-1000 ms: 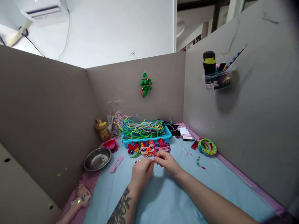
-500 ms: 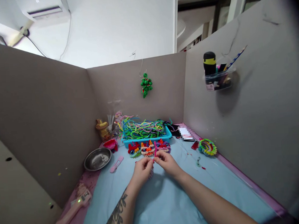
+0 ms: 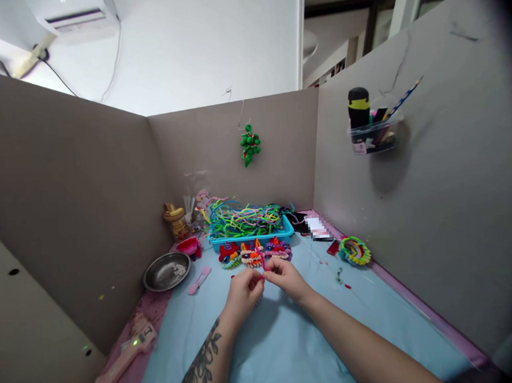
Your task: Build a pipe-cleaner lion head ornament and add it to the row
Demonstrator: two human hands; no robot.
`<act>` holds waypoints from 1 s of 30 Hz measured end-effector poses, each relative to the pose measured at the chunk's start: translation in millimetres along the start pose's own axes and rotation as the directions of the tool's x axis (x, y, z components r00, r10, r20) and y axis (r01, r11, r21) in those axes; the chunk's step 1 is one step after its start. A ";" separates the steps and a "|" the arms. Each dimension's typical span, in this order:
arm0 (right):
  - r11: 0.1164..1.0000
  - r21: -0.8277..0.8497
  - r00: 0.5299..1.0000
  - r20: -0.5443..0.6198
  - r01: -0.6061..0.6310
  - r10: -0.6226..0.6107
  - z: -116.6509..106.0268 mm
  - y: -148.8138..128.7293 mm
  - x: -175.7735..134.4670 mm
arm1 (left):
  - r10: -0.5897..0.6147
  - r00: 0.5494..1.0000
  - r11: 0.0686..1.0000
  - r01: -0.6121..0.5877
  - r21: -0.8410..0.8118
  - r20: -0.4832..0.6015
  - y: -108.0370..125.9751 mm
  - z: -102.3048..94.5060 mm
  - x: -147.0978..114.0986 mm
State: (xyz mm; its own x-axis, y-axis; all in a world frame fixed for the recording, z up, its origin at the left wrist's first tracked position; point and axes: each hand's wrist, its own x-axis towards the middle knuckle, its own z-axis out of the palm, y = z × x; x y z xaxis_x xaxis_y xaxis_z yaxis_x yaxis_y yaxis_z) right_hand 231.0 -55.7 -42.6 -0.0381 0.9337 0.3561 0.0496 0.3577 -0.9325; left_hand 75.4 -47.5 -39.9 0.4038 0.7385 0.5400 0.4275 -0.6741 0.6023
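Observation:
A bright pink pipe cleaner [image 3: 262, 260] stands up between my two hands, its upper end bent to the left. My right hand [image 3: 286, 277] pinches it between thumb and fingertips. My left hand [image 3: 245, 290] is closed beside it, almost touching the right fingertips, around a small fuzzy piece mostly hidden by the fingers. Just beyond my hands sit three colourful pipe-cleaner figures: a red and green one [image 3: 230, 255], an orange and cream one [image 3: 252, 255] and a purple and red one [image 3: 278, 249].
Behind the figures stands a blue tray [image 3: 252, 239] heaped with pipe cleaners. To the left are a metal bowl [image 3: 161, 275], pink clip-like tool [image 3: 199, 280] and glue gun [image 3: 127, 358]. On the right lie a phone [image 3: 319, 228] and a pipe-cleaner coil [image 3: 355, 251]. Grey partitions surround the table.
The pink pipe cleaner's upper end has tipped to the left. Both hands stay in nearly the same place.

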 end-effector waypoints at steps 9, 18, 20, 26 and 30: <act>0.991 0.088 0.994 0.036 -0.104 0.101 0.4 3.2 -0.4 | 0.273 0.961 0.893 -0.268 0.361 0.040 -4.9 -2.6 -5.0; 0.997 -0.014 0.997 -0.018 0.070 -0.070 -2.5 5.9 1.1 | -0.011 0.997 1.000 0.010 0.013 0.071 -1.6 -5.1 2.2; 0.995 -0.034 0.996 -0.011 0.093 -0.094 -2.4 7.5 0.4 | -0.015 0.994 1.000 0.017 -0.014 0.108 -1.9 -5.6 3.8; 0.990 -0.084 0.993 -0.021 0.112 -0.114 -2.5 2.2 -3.3 | 0.009 0.999 0.997 -0.006 -0.074 0.038 1.4 -8.7 3.9; 0.984 -0.116 0.989 -0.042 0.137 -0.143 -3.0 -3.0 -4.8 | 0.039 0.999 0.997 -0.039 -0.061 0.005 4.0 -10.4 3.8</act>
State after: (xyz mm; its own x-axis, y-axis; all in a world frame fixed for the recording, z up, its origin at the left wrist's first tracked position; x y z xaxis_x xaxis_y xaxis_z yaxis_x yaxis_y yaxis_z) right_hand 234.0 -61.2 -41.4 -0.0029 0.8730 0.4878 0.1595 0.4819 -0.8616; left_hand 70.2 -47.3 -29.2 0.4243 0.7117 0.5599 0.3611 -0.7000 0.6161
